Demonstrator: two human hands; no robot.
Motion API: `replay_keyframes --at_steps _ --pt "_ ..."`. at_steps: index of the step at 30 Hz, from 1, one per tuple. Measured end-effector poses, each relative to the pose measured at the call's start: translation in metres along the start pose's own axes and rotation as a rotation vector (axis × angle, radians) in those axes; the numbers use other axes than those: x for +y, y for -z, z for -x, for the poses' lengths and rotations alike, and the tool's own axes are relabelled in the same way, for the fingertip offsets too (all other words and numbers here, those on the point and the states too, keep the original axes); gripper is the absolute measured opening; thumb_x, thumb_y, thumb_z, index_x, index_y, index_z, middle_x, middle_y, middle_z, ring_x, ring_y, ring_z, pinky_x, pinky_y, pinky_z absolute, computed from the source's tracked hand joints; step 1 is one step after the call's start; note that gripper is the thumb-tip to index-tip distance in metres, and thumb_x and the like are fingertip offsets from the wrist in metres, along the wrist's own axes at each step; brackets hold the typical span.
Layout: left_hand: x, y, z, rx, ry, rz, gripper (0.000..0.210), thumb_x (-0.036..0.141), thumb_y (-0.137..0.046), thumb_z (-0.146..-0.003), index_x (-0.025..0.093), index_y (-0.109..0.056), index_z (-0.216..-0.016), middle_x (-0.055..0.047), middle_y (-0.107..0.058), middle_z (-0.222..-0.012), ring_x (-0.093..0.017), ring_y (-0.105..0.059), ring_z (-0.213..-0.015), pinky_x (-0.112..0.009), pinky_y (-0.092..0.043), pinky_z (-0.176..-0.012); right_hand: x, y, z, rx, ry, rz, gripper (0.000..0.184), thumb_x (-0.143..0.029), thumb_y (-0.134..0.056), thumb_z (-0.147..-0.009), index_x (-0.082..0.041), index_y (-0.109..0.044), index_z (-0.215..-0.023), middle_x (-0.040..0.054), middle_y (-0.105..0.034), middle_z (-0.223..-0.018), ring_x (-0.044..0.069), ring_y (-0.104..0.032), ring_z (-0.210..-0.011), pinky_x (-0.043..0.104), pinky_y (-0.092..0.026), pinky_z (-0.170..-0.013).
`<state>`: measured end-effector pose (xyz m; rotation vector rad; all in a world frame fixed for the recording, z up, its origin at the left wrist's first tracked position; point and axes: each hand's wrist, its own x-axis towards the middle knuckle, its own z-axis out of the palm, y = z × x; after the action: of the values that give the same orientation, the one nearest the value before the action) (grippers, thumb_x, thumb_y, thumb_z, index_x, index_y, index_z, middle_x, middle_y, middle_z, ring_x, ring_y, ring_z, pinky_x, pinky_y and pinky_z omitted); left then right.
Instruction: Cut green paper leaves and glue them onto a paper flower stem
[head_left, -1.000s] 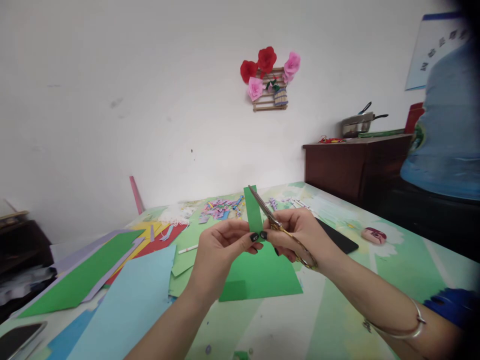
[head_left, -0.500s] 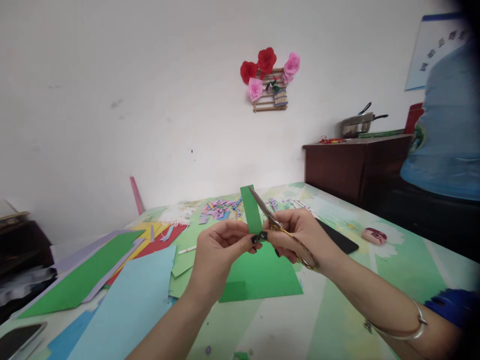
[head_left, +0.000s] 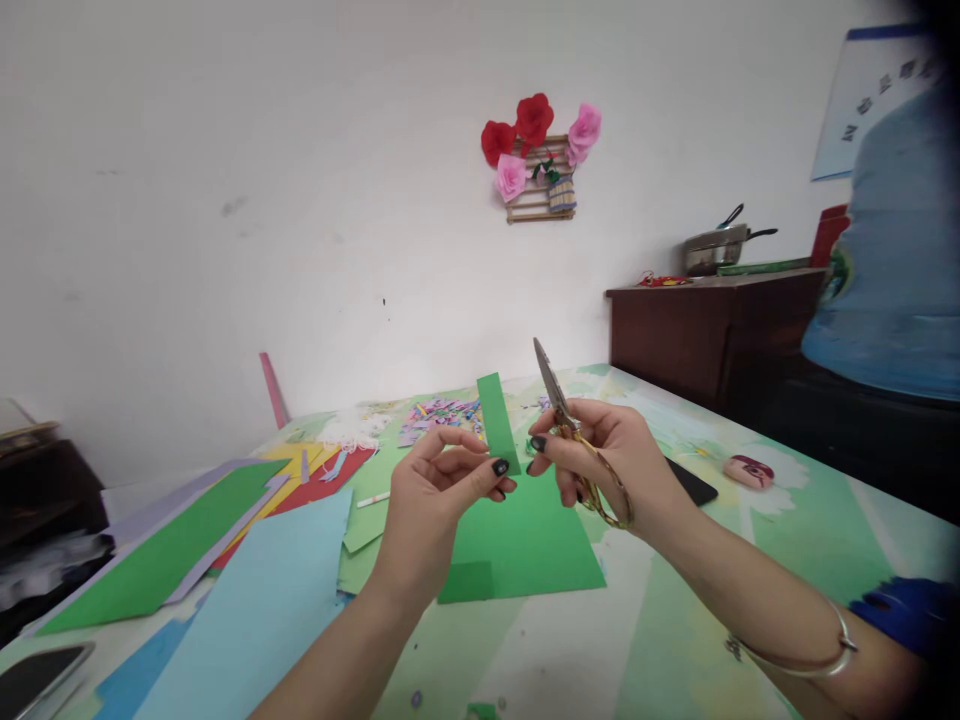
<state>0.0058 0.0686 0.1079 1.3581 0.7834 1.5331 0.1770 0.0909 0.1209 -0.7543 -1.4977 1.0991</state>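
Between its thumb and fingers, my left hand [head_left: 442, 480] pinches the lower end of a narrow green paper strip [head_left: 498, 420], which stands nearly upright. My right hand [head_left: 592, 450] is closed round the gold handles of a pair of scissors [head_left: 553, 385]. Their blades look closed, point up and away, and stand apart from the strip, to its right. Below both hands, a larger sheet of green paper [head_left: 532, 550] lies on the table. A small curl of green [head_left: 529, 447] shows between the hands; I cannot make out whether it is held.
Coloured paper sheets [head_left: 247, 590] spread over the left side, with a phone [head_left: 45, 680] at the corner. Small paper scraps [head_left: 439, 420] lie at the back. To the right are a black flat object [head_left: 691, 482], a pink case [head_left: 748, 471] and a blue object [head_left: 900, 610].
The scissors have moved right, off the strip, and their blades point more steeply up. The strip looks narrower, and a green curl now shows beside it. My left hand has barely moved.
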Motion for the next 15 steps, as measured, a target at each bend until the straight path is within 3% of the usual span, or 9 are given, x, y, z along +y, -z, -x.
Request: replay_keyframes --at_steps 9,12,15 --pt "-0.001 0.000 -0.001 0.050 -0.043 -0.060 0.013 0.017 -0.075 -0.069 0.016 -0.066 -0.079 0.001 -0.068 -0.067 -0.011 -0.065 -0.061 -0.020 -0.052 -0.058 -0.006 0.004 -0.001 -0.025 0.005 0.155 0.020 -0.027 -0.072 -0.066 -0.015 -0.061 -0.079 0.0014 -0.067 -0.060 0.008 -0.053 -0.041 0.017 -0.036 -0.037" --pt "0.002 0.001 -0.001 0.103 -0.100 -0.116 0.011 0.017 -0.075 -0.070 0.016 -0.067 -0.077 0.001 -0.069 -0.065 -0.011 -0.065 -0.060 -0.020 -0.053 -0.059 -0.013 0.018 -0.002 -0.027 0.013 0.411 0.015 -0.028 -0.070 -0.068 -0.017 -0.061 -0.074 -0.0001 -0.063 -0.054 0.010 -0.053 -0.042 0.018 -0.035 -0.038" --pt "0.007 0.002 0.001 0.170 -0.184 -0.175 0.010 0.016 -0.074 -0.070 0.017 -0.067 -0.077 0.002 -0.070 -0.065 -0.011 -0.066 -0.061 -0.019 -0.054 -0.060 -0.008 0.036 -0.004 -0.125 0.028 0.834 0.021 -0.027 -0.075 -0.061 -0.018 -0.057 -0.053 -0.0028 -0.052 -0.040 0.008 -0.042 -0.033 0.019 -0.027 -0.034"
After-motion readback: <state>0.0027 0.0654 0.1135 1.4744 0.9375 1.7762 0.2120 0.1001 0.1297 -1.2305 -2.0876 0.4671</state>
